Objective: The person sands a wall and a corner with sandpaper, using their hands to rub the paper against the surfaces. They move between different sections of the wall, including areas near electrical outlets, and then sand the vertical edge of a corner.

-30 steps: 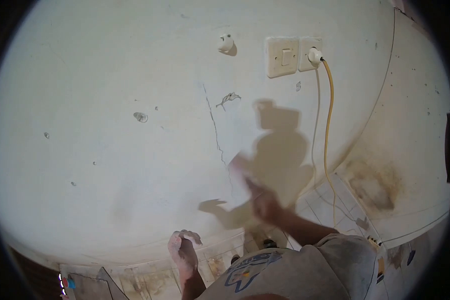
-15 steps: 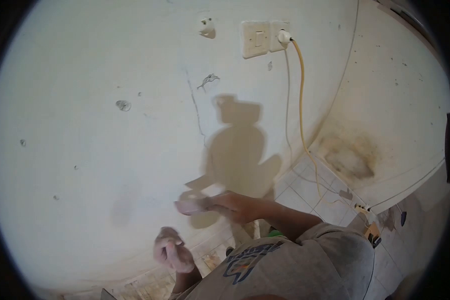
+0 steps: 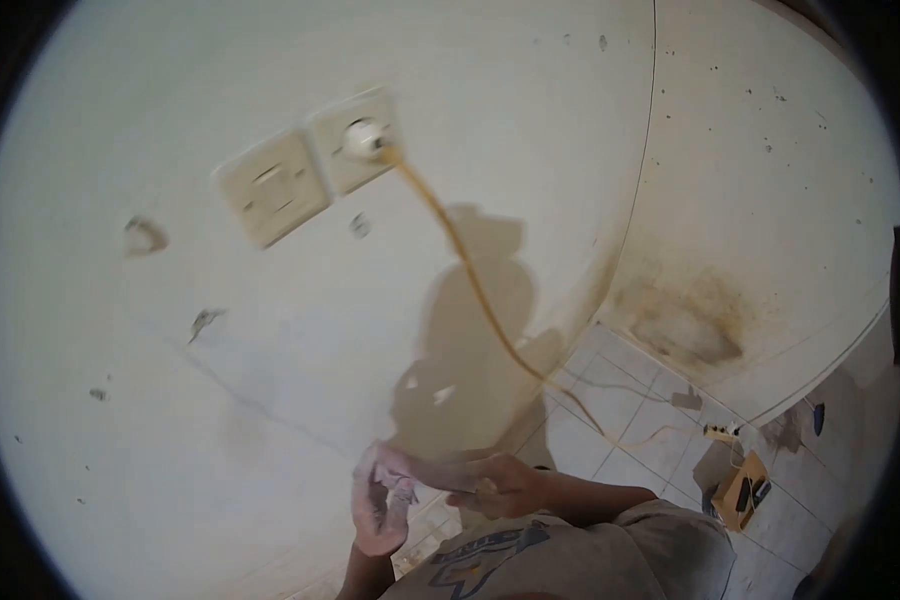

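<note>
A pinkish sheet (image 3: 417, 466) is being held between both hands, near the bottom of the view and just off the white wall (image 3: 270, 400).

The wall work is being judged as partly done: a duller, smoothed patch is showing on the lower left, while a chip (image 3: 142, 235) and a small gouge (image 3: 205, 320) are showing unfilled further up, beside the light switch (image 3: 270, 190) and the socket (image 3: 358, 140) from which a yellow cable (image 3: 470, 280) is hanging down to the tiled floor (image 3: 620, 420). The left hand (image 3: 378, 512) is being kept raised with its fingers curled around the sheet's left end; the right hand (image 3: 505, 487) is being held across the body, closed on the sheet's right edge. The sheet is not being pressed to the wall.
</note>
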Tool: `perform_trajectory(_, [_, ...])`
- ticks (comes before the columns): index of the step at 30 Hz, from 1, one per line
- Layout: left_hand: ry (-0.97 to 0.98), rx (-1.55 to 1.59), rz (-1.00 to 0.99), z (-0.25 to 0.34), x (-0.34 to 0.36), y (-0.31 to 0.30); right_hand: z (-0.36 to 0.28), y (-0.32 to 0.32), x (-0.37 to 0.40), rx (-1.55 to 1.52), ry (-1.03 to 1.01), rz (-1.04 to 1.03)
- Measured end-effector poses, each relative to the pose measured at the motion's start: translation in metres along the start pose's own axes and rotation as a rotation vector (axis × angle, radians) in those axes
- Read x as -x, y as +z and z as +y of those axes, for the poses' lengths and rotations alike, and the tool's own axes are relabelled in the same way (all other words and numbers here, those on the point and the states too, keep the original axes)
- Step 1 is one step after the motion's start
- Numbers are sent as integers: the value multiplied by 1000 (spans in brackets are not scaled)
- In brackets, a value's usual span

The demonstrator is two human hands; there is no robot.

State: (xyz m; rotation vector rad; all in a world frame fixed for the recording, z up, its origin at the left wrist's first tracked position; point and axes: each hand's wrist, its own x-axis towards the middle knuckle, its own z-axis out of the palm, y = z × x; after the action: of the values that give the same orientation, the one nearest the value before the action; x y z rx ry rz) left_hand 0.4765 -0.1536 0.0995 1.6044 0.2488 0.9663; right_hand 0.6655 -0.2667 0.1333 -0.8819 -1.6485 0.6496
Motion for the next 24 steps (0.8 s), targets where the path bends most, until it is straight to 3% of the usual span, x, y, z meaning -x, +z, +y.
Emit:
perform_trajectory(1, [17, -2, -64, -5, -10, 17, 4, -11, 7, -147, -8, 101])
perform_trajectory(3, [170, -381, -255, -4, -45, 63, -9, -62, 25, -312, 151, 108])
perform_trajectory(5, [218, -538, -292, -2, -70, 112, -13, -96, 42, -500, 164, 222])
perform_trajectory(8, [194, -453, -211, 15, -107, 179, 28, -150, 85, -179, -102, 408])
perform_trajectory(10, [130, -416, -225, 39, -121, 206, 107, -186, 126, 724, -188, 643])
perform_trajectory(11, [251, -408, -244, 40, -127, 210, 120, -207, 119, 639, -151, 796])
perform_trajectory(14, [319, -376, -386, 55, -151, 218, 105, -277, 47, 395, -232, 1126])
perform_trajectory(16, [237, -513, -371, 71, -159, 220, 99, -334, 6, 652, -434, 1033])
perform_trajectory(18, [192, -566, -315, 77, -160, 227, 92, -387, -54, 744, -679, 1083])
perform_trajectory(20, [206, -552, -212, 79, -163, 237, 98, -453, -104, 860, -641, 1229])
perform_trajectory(21, [218, -516, -194, 81, -165, 242, 71, -471, -139, 738, -783, 1246])
perform_trajectory(23, [244, -512, -168, 81, -173, 247, 27, -476, -188, 618, -785, 1178])
perform_trajectory(24, [257, -509, -152, 82, -175, 249, 20, -472, -201, 625, -654, 1094])
